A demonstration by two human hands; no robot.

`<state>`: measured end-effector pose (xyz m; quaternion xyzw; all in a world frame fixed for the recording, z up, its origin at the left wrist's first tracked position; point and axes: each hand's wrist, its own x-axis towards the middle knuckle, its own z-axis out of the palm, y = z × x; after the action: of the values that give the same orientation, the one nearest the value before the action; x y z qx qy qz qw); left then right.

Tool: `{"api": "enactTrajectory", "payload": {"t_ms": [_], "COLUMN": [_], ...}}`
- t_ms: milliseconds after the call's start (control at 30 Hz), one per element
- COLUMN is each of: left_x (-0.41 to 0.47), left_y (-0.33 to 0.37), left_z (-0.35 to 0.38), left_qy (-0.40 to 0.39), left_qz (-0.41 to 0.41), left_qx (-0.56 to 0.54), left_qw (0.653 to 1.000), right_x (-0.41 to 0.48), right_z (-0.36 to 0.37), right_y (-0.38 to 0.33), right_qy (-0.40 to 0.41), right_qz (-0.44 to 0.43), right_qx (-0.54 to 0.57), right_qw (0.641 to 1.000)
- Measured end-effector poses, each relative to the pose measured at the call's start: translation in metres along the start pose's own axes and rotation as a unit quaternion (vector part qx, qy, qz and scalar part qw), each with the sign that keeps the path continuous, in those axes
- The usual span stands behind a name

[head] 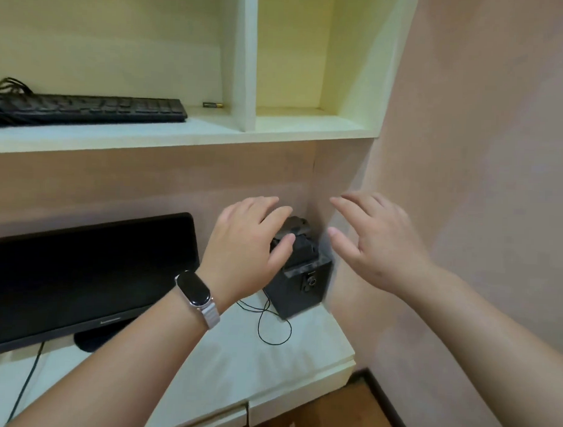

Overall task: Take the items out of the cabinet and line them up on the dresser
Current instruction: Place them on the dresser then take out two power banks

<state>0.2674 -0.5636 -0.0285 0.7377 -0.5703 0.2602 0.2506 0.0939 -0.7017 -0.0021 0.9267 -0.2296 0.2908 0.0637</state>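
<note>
A black box-shaped speaker (298, 285) stands on the white dresser top (268, 369), pushed into the right corner against the wall. A smaller dark object (297, 234) sits on top of it. My left hand (250, 247), with a smart band on the wrist, hovers over the speaker's left top, fingers spread, thumb touching the dark object. My right hand (371, 242) is open just right of the speaker, between it and the wall, holding nothing. A thin black wire (271, 324) loops on the dresser in front of the speaker.
A black monitor (80, 279) stands on the dresser at left. On the shelf above lie a black keyboard (86, 109) and a small battery (212, 105). The right shelf compartment (296, 118) holds nothing visible. A pink wall (483, 156) closes the right side.
</note>
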Motion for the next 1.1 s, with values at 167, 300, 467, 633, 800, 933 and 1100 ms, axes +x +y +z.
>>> {"api": "enactTrajectory", "payload": {"t_ms": [167, 300, 467, 633, 800, 933, 1100], "left_x": [0.045, 0.080, 0.141, 0.197, 0.252, 0.291, 0.343], "left_y": [-0.008, -0.006, 0.003, 0.015, 0.014, 0.004, -0.003], "left_z": [-0.001, -0.006, -0.018, -0.039, -0.077, -0.121, -0.169], "left_qy": [0.012, 0.025, 0.095, 0.160, 0.197, 0.227, 0.198], "left_qz": [-0.002, -0.012, 0.003, 0.037, 0.041, 0.061, 0.076], "left_qx": [0.013, 0.031, 0.064, 0.093, 0.141, 0.157, 0.184], "left_qw": [1.000, 0.999, 0.993, 0.982, 0.969, 0.959, 0.960], "right_x": [0.052, 0.093, 0.148, 0.201, 0.253, 0.290, 0.331], "right_z": [-0.003, -0.011, -0.036, -0.068, -0.097, -0.121, -0.142], "right_y": [0.022, 0.045, 0.076, 0.101, 0.108, 0.104, 0.100], "right_qy": [0.040, 0.087, 0.154, 0.226, 0.261, 0.259, 0.240], "right_qz": [-0.022, -0.050, -0.082, -0.138, -0.183, -0.207, -0.223], "right_qx": [0.013, 0.033, 0.055, 0.060, 0.076, 0.136, 0.122], "right_qw": [0.999, 0.994, 0.983, 0.963, 0.945, 0.933, 0.937]}}
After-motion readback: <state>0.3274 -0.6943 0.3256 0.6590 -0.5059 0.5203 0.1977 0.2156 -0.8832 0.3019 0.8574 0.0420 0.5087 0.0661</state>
